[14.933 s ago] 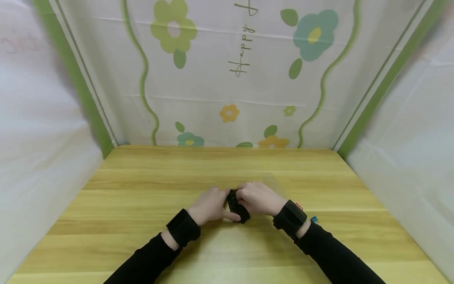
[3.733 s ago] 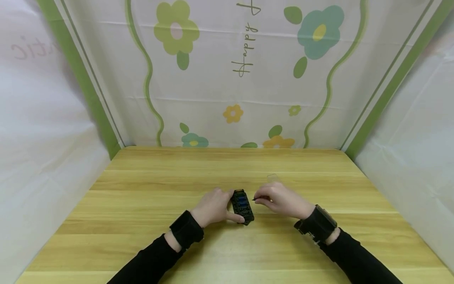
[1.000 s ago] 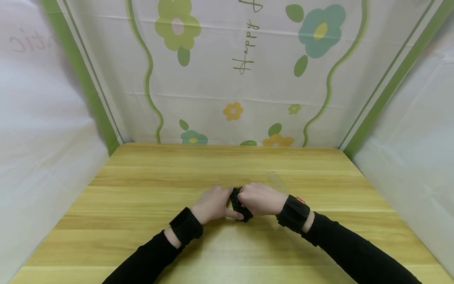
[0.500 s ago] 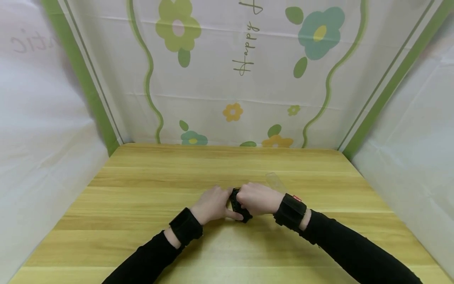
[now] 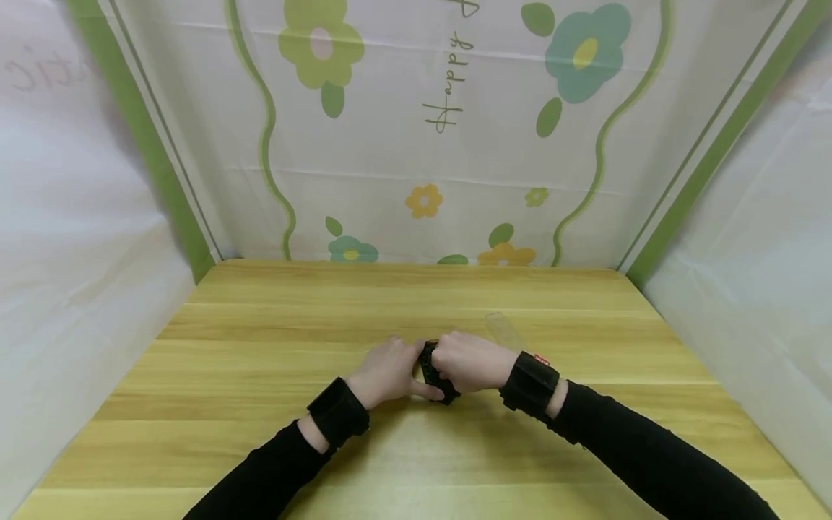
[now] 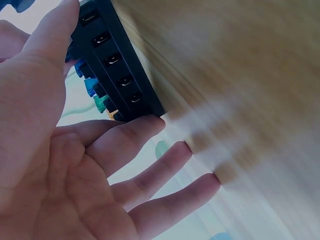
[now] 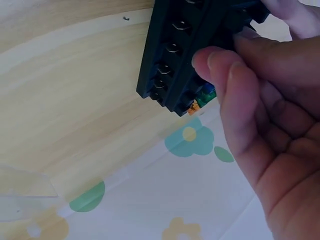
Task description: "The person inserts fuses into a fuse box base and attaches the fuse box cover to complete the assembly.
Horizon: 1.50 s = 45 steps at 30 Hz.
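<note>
A black fuse box (image 5: 444,393) with metal terminals along its side rests tilted between both hands above the wooden table. Blue, green (image 6: 99,103) and orange blade fuses show along its top. My left hand (image 5: 388,372) grips the box, thumb on the near end and index finger at the far end; the other fingers extend to the table. My right hand (image 5: 473,361) is over the box's top, thumb and index finger (image 7: 215,65) pinched together at the fuse row. What they pinch is mostly hidden; I cannot tell its kind.
A clear plastic cover (image 5: 503,328) lies on the table (image 5: 292,325) behind the right hand. A tiny dark speck (image 7: 126,18) lies on the wood beside the box. A patterned cloth wall (image 5: 364,144) stands behind the table, with white cloth at both sides.
The right hand, which held a small dark piece beside the box 3.7 s ago, is now over it. A small blue piece seen on the right earliest is gone from view. The left hand keeps its grip.
</note>
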Tool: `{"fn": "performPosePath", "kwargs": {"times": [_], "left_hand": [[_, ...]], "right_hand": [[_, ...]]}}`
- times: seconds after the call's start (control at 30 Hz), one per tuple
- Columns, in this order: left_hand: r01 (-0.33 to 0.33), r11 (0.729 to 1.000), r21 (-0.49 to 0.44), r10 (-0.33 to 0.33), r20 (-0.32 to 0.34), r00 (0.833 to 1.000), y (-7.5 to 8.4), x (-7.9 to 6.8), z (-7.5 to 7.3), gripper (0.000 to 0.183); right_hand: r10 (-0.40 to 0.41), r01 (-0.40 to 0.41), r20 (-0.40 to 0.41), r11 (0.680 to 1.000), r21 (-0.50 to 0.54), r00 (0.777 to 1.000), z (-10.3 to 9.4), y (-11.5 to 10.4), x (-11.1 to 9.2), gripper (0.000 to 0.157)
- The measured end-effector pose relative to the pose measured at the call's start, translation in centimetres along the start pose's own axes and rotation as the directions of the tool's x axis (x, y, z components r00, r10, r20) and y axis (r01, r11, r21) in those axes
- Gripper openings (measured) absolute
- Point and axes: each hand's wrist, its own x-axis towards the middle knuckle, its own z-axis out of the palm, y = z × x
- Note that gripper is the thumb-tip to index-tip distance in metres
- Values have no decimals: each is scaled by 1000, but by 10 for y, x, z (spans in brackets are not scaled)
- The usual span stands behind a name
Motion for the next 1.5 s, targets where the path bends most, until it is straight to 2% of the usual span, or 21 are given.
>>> {"fn": "performPosePath", "kwargs": {"times": [0.23, 0.37, 0.67, 0.9, 1.17, 1.5], "left_hand": [[20, 999, 30, -21, 38, 999, 1, -1, -2, 67], [21, 999, 43, -24, 50, 998, 1, 0, -2, 72], [40, 998, 43, -42, 59, 997, 1, 1, -2, 74], [28, 1000, 5, -28, 33, 999, -1, 1, -2, 62], [14, 1000, 1, -14, 22, 1000, -2, -1, 0, 62], [5, 1000, -15, -4, 21, 1000, -2, -1, 0, 61]], "right_hand": [[-19, 19, 0, 989, 148, 1000, 4, 11, -5, 28], [-11, 7, 21, 982, 188, 1000, 0, 13, -5, 31], [17, -23, 53, 992, 120, 998, -10, 14, -2, 37], [10, -21, 102, 994, 106, 995, -16, 11, 4, 41], [11, -18, 110, 998, 61, 994, -14, 8, 10, 38], [24, -27, 83, 999, 34, 996, -10, 6, 5, 37]]}}
